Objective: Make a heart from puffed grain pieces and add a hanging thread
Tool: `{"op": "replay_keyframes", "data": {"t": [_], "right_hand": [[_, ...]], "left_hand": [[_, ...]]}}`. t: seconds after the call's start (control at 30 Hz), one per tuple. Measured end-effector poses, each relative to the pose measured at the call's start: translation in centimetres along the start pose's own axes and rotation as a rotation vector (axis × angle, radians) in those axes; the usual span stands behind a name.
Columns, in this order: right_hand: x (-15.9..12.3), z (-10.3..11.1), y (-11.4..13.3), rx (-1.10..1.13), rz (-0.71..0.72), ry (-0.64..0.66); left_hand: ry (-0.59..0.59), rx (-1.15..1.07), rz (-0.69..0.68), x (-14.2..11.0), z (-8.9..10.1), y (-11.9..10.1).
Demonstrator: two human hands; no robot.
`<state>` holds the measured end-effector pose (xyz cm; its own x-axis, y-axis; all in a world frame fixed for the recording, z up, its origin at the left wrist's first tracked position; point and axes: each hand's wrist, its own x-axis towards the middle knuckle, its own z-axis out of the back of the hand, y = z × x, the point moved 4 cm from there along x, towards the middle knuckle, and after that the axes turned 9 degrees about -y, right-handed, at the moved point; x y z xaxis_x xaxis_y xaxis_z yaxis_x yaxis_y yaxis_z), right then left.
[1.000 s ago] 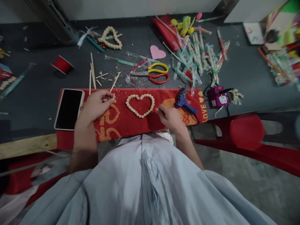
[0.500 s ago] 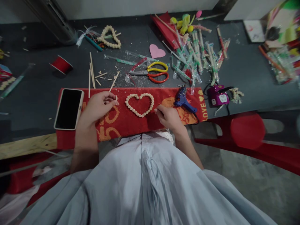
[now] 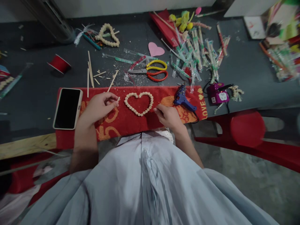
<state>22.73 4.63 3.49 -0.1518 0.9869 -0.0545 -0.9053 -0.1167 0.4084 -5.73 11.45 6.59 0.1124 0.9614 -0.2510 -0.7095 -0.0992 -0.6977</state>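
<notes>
Between my hands, a heart-shaped frame [image 3: 127, 104] made of short pale wood pieces lies on a red towel [image 3: 131, 126]. My left hand [image 3: 99, 106] is left of the heart, thumb and fingertips pinching a short piece of wooden stick [image 3: 118, 99]. Just right of the heart rests my right hand [image 3: 167, 115], its fingers curled together; whatever is between the fingertips is too small to make out. A blue glue gun [image 3: 184, 99] lies on the towel beyond my right hand. Near my left forearm is a phone [image 3: 67, 108] with a dark screen.
Beyond the towel lie scissors [image 3: 156, 71], loose wooden sticks [image 3: 90, 73], a red ribbon spool [image 3: 59, 63], a pink paper heart [image 3: 156, 49] and a second wooden heart [image 3: 100, 37]. Wrapped chopsticks [image 3: 197, 50] pile up at the back right. A purple device [image 3: 217, 93] stands at the right.
The short stick piece in my left hand has tilted from upright to slanting, with the fingertips slightly further right. My right hand has hardly moved. The whole view has shifted a little.
</notes>
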Motion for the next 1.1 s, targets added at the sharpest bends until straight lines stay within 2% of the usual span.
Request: {"op": "replay_keyframes", "data": {"t": [0.27, 0.53, 1.1], "right_hand": [[-0.1, 0.1, 0.1, 0.020, 0.001, 0.007], [-0.3, 0.1, 0.2, -0.004, -0.024, 0.044], [-0.4, -0.3, 0.0, -0.004, -0.012, 0.031]], "left_hand": [[-0.018, 0.118, -0.054, -0.2, 0.3, -0.4], [-0.024, 0.117, -0.064, -0.2, 0.4, -0.4], [0.010, 0.129, -0.055, -0.3, 0.2, -1.0]]}}
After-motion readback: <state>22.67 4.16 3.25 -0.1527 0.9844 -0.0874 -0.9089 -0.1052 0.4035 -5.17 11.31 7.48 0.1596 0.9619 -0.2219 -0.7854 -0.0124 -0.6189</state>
